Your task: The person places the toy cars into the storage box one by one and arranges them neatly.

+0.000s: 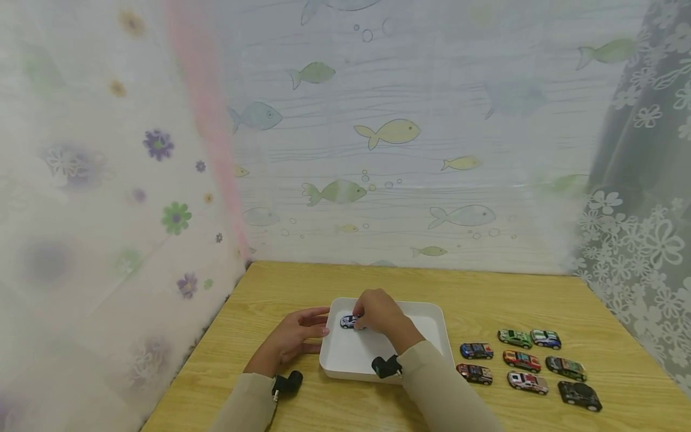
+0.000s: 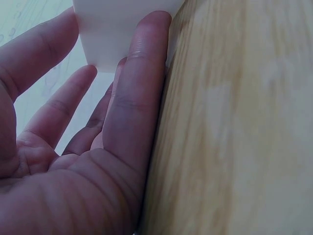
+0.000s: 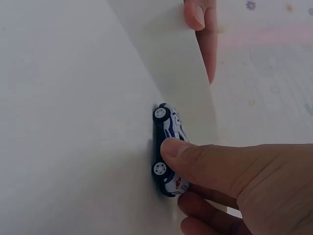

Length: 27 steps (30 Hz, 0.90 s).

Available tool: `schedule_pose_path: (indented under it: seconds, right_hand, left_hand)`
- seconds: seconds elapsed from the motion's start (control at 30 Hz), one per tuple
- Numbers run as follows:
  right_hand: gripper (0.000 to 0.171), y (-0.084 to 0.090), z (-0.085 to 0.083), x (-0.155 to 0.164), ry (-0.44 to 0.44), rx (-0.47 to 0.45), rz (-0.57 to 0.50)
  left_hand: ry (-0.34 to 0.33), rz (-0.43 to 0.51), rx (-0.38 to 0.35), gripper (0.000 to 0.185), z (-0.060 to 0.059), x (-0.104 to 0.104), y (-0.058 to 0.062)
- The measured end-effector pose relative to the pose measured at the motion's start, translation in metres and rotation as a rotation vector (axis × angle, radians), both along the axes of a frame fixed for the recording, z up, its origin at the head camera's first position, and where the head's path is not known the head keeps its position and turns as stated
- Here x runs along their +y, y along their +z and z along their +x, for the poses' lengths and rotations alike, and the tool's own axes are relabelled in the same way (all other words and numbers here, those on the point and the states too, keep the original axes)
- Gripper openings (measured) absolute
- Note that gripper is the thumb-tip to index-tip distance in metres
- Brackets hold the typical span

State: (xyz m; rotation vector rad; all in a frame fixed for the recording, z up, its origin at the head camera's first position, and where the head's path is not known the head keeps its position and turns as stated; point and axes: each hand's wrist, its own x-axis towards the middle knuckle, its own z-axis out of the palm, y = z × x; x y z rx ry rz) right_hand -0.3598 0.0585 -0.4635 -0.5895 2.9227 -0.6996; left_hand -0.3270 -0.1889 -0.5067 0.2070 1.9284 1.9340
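A white and blue toy car sits at the left end of the white tray, its wheels at the tray floor. My right hand pinches it, the thumb on its side between the wheels and the fingers on the far side in the right wrist view. My left hand rests on the table at the tray's left side, fingers fairly straight. In the left wrist view, fingertips touch the tray's outer wall.
Right of the tray stand several toy cars in loose rows, among them a green car, a red and yellow car and a black car. Curtains with fish and flowers hang behind and beside the wooden table.
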Motion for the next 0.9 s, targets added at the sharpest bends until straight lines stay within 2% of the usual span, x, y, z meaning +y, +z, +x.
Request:
schedule_pose_path:
  seconds: [0.3,0.6,0.9]
  right_hand:
    - [0.024,0.004,0.002,0.003,-0.013,0.013,0.034]
    - [0.025,0.016,0.006,0.015,-0.030,0.033,0.033]
    - [0.024,0.027,0.023,0.041,-0.002,0.063,-0.010]
  left_hand:
    - [0.009,-0.009,-0.005,0.063,0.001,0.001,0.000]
    - [0.019,-0.022,0.001,0.067,0.001,0.001,0.003]
    - [0.028,-0.010,-0.005,0.064,0.000,0.000,-0.001]
